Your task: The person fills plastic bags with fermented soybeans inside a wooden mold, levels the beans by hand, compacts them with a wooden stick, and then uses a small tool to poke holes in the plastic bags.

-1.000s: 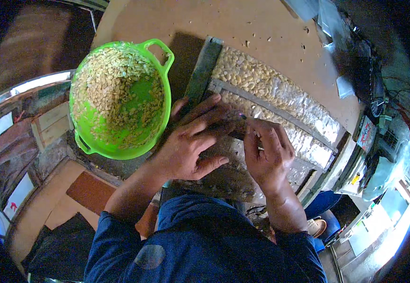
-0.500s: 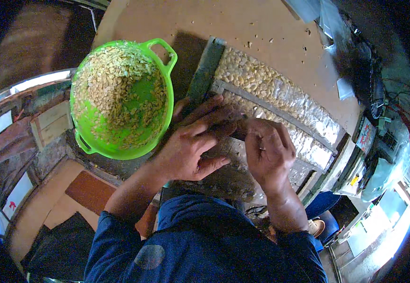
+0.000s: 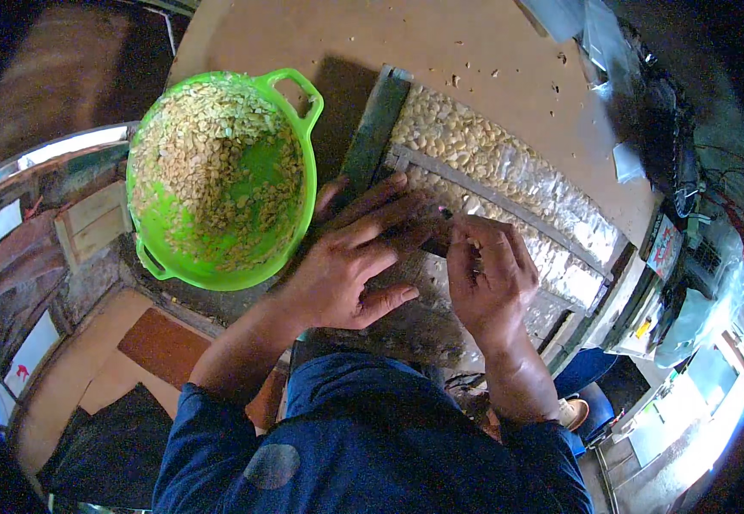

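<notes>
My left hand (image 3: pixel 350 265) lies spread over the near left part of a wooden frame (image 3: pixel 500 199), its long fingers stretched toward my right hand and the thumb apart. Close by, my right hand (image 3: pixel 496 274) is curled with thumb and fingers drawn together; a small pale bit shows at its fingers, too unclear to name. Between the fingertips of both hands is a dark patch whose detail I cannot make out. Many flat, pale, seed-like pieces (image 3: pixel 466 133) fill the frame's strips beyond my hands. Left of my left hand stands a bright green two-handled basin (image 3: pixel 310 184) partly filled with similar flat pieces (image 3: pixel 209 128).
The frame rests on a brown tabletop (image 3: pixel 397 34) with scattered crumbs. Clear plastic sheets (image 3: pixel 599 43) hang at the far right edge. A dark cloth (image 3: pixel 115 450) and a red-brown mat (image 3: pixel 170 343) lie at lower left. Another person's shoe (image 3: pixel 574 415) shows at lower right.
My right hand has shifted very slightly right and down, and a pale bit shows more clearly at its fingers. The left hand and the basin stay almost in place.
</notes>
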Tool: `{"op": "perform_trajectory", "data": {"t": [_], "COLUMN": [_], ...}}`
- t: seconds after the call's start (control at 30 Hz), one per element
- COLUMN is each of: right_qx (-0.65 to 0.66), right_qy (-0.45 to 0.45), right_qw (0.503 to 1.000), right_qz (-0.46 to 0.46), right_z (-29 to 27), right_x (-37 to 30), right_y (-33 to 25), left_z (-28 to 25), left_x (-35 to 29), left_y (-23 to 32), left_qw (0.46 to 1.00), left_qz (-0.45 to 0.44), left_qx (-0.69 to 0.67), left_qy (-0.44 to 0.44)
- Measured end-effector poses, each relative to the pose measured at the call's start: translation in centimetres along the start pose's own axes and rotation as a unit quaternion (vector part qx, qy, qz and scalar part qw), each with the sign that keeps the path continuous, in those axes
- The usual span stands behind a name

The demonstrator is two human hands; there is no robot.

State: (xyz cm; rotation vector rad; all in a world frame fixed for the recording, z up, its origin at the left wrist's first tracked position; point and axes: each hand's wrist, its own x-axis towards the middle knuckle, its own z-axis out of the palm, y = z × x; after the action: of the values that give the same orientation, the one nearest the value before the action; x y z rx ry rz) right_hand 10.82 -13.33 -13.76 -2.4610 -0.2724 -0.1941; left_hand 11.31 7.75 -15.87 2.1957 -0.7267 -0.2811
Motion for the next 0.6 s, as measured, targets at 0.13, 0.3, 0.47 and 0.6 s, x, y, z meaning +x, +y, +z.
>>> {"op": "perform_trajectory", "data": {"t": [0.13,0.3,0.47,0.6], "right_qx": [-0.002,-0.025,-0.032,-0.047], "right_qy": [0.001,-0.006,-0.004,-0.012], "right_qw": [1.0,0.999,0.999,0.999], "right_qz": [0.011,0.028,0.012,-0.022], "right_z": [-0.1,0.0,0.4,0.5], "right_x": [0.6,1.2,1.3,1.9], "right_y": [-0.2,0.1,0.5,0.2], "left_z": [0.1,0.2,0.2,0.4], "left_x": [0.0,-0.1,-0.3,-0.2], "left_y": [0.0,0.0,0.0,-0.1], "left_qw": [1.0,1.0,1.0,1.0], "left_qz": [-0.005,-0.012,-0.009,-0.004], "left_qx": [0.018,0.024,0.009,-0.006], "left_qy": [-0.006,-0.01,-0.014,0.001]}}
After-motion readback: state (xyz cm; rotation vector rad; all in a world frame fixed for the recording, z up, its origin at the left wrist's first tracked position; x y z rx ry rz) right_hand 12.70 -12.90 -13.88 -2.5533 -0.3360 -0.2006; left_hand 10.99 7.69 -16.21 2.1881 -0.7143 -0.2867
